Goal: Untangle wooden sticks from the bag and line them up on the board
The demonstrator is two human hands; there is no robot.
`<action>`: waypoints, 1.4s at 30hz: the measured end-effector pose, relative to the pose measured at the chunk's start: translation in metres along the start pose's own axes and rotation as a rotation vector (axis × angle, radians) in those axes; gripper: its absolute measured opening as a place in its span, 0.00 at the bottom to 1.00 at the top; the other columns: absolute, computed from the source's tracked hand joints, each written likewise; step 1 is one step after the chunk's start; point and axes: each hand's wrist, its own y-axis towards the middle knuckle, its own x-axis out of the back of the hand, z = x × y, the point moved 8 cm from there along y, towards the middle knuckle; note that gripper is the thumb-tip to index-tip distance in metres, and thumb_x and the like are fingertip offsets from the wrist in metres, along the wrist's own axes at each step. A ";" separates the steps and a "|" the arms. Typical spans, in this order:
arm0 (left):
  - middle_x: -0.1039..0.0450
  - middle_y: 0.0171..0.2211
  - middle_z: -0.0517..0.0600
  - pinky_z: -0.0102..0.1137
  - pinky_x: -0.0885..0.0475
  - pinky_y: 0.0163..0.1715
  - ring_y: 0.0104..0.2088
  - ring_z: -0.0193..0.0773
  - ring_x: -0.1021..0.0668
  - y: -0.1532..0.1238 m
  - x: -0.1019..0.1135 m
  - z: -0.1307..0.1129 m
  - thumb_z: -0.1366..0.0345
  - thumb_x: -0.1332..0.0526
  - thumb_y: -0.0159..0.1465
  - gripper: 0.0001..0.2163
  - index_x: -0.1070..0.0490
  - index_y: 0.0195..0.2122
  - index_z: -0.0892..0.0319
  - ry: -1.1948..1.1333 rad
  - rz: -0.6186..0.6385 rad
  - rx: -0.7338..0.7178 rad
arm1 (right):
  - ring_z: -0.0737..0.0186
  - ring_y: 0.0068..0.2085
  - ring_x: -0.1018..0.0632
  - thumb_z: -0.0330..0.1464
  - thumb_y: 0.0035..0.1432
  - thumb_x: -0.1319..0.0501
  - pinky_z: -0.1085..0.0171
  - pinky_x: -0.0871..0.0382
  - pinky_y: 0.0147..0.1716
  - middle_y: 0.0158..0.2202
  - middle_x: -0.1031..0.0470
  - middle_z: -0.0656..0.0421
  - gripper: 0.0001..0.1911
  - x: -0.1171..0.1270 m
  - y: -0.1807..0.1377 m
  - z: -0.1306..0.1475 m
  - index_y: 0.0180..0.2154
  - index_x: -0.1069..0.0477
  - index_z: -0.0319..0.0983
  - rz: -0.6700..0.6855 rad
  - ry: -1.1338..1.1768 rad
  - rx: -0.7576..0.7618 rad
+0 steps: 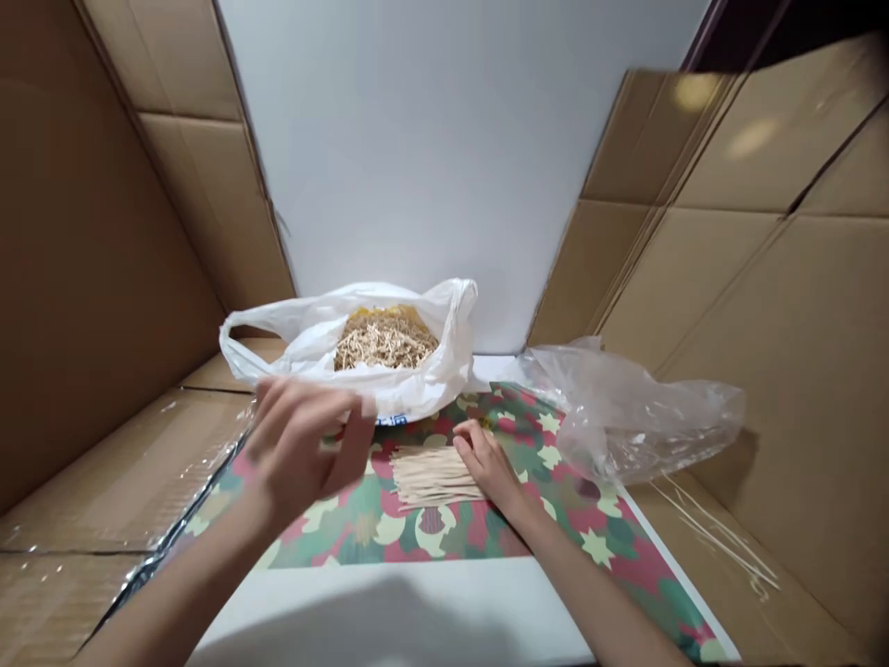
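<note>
We find the work laid out at the centre of the frame, inside an opened cardboard box with a white panel at its back. A white plastic bag sits at upper centre, its mouth spread wide around a tangled heap of thin wooden sticks. Below it, on a camouflage-print mat, lies a small batch of sticks, set side by side in a fairly neat band. So far, then, we can see a modest aligned batch on the mat, while most of the sticks appear to be in the loose heap in the bag. The right hand rests at the right end of the batch, its fingers lightly curled and touching the sticks, with no pinch that we can make out. The left hand is raised at centre left, just in front of the bag's lower edge. It is blurred, with the fingers loosely parted, so we cannot tell whether it pinches anything. A clear plastic bag lies crumpled to the right of the mat, and a few stray sticks lie on the cardboard at lower right.
</note>
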 end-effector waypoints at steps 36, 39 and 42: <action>0.32 0.27 0.49 0.30 0.45 0.27 0.27 0.34 0.30 -0.135 -0.138 0.019 0.68 0.47 0.56 0.05 0.34 0.26 0.61 -0.032 1.010 -0.120 | 0.61 0.33 0.33 0.28 0.57 0.50 0.62 0.41 0.36 0.29 0.32 0.58 0.06 -0.032 -0.008 0.006 0.29 0.37 0.39 0.260 -0.222 0.212; 0.31 0.28 0.49 0.30 0.45 0.27 0.27 0.34 0.30 -0.137 -0.139 0.019 0.68 0.48 0.58 0.06 0.34 0.26 0.61 -0.036 0.989 -0.106 | 0.61 0.32 0.34 0.29 0.58 0.49 0.62 0.42 0.35 0.28 0.33 0.58 0.07 -0.037 -0.011 0.006 0.28 0.38 0.39 0.302 -0.239 0.215; 0.31 0.28 0.49 0.30 0.43 0.28 0.28 0.34 0.30 -0.138 -0.139 0.015 0.66 0.47 0.58 0.06 0.33 0.27 0.61 -0.058 0.980 -0.096 | 0.61 0.32 0.35 0.29 0.58 0.50 0.62 0.42 0.35 0.27 0.34 0.59 0.08 -0.038 -0.011 0.005 0.28 0.38 0.39 0.295 -0.251 0.212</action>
